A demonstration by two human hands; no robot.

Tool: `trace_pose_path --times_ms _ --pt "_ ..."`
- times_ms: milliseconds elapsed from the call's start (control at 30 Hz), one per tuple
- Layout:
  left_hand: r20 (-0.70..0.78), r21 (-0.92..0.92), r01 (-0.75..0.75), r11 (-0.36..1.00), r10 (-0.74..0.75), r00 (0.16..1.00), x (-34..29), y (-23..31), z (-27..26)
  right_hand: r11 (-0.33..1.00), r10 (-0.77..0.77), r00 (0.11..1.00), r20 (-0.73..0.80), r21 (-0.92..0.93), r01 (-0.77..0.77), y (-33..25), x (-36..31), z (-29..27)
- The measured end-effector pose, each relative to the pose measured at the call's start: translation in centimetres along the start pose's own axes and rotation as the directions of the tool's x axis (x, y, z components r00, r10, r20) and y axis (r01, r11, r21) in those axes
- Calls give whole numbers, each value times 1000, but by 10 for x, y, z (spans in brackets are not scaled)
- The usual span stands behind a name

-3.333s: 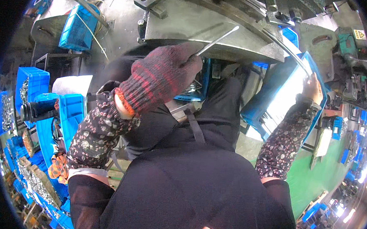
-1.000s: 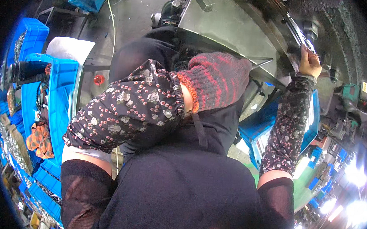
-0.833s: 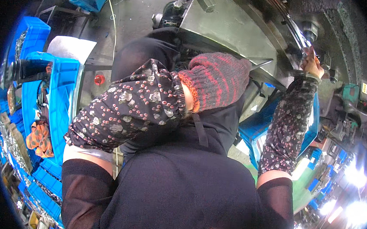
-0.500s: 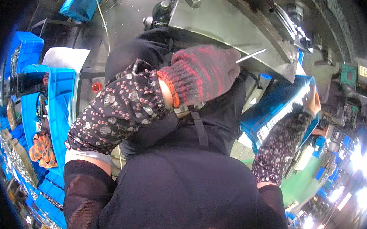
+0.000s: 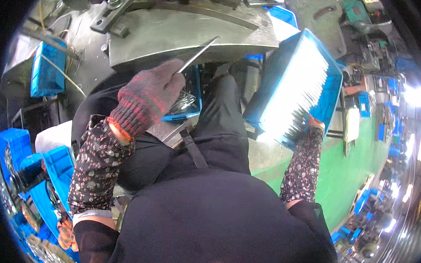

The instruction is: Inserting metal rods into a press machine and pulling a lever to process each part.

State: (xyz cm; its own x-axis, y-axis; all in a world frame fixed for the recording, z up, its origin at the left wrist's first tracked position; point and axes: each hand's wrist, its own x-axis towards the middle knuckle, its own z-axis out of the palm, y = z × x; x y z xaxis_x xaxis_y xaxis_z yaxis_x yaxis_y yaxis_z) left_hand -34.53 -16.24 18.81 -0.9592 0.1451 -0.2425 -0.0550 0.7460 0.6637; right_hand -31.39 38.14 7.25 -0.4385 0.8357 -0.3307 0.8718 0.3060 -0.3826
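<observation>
My left hand (image 5: 150, 94), in a dark grey and red knitted glove, is closed around one end of a thin metal rod (image 5: 199, 54). The rod slants up and to the right, over the front edge of a grey metal surface (image 5: 178, 36). On the right, a blue plastic bin (image 5: 327, 106) stands tilted, full of thin, bright metal pieces (image 5: 299, 79) packed in a row. My bare right hand (image 5: 315, 122) is at the bin's near end beside the pieces, fingers curled in; what they grip is hidden.
Below the metal surface, beside my legs, sits another blue bin (image 5: 193, 93) with loose metal parts. Several blue bins (image 5: 48, 71) stand at the left. Bolted clamps (image 5: 115, 8) rise at the back left. Green floor (image 5: 337, 174) extends at the right.
The view has turned to the right. My left hand has moved away from the bin with the rod still in it. My right hand is now at the bin's near end rather than its far side.
</observation>
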Motion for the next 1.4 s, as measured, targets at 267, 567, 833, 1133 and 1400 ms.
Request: trace_pose_path --times_ms 267,567,833,1133,1400 --pt "-92 -79 -95 992 87 992 5 -15 8 936 171 982 -74 -300 -186 -18 -3 1" --pt "-265 134 -353 926 377 888 34 -34 1 917 -142 990 -7 375 134 16 51 -7" --pt "-213 4 -215 977 211 954 52 -15 -26 337 -638 744 -200 796 503 -99 21 -100" --pt "-162 -428 153 891 -242 957 47 1 -15 141 -764 639 85 989 36 -195 -73 87" --pt "-486 -4 -165 986 142 862 62 -28 34 266 -614 766 192 964 -29 -189 -129 155"
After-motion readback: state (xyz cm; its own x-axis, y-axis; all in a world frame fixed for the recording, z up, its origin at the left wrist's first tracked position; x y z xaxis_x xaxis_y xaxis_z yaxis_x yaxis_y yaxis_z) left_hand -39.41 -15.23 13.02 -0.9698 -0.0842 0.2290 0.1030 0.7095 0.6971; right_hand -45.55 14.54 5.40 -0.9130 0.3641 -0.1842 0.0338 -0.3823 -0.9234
